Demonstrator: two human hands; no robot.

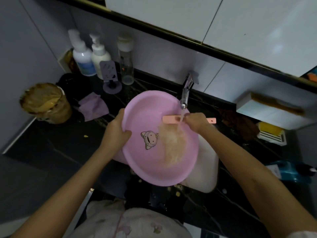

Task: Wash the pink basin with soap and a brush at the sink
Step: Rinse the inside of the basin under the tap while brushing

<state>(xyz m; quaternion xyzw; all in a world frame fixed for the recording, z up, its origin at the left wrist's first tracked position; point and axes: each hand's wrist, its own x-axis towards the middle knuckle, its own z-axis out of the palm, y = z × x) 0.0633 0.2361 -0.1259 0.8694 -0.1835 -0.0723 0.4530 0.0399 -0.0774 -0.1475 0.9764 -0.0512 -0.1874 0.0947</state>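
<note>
The pink basin point(145, 115) is tilted over the white sink point(208, 170), with a cartoon cat printed on its inside. My left hand point(116, 129) grips its left rim, thumb inside. My right hand point(197, 121) holds a salmon-pink brush point(171, 119) by its middle, level across the basin's upper right. Water runs from the chrome tap point(186, 93) past the brush and splashes foamy onto the basin's inner wall.
On the black counter stand two white pump bottles point(92, 57), a clear bottle point(126, 64), a purple stand point(110, 78), a purple cloth point(93, 106) and a brown-stained jar point(45, 103) at left. A yellow soap in a white dish point(271, 133) and a tissue box point(271, 109) sit at right.
</note>
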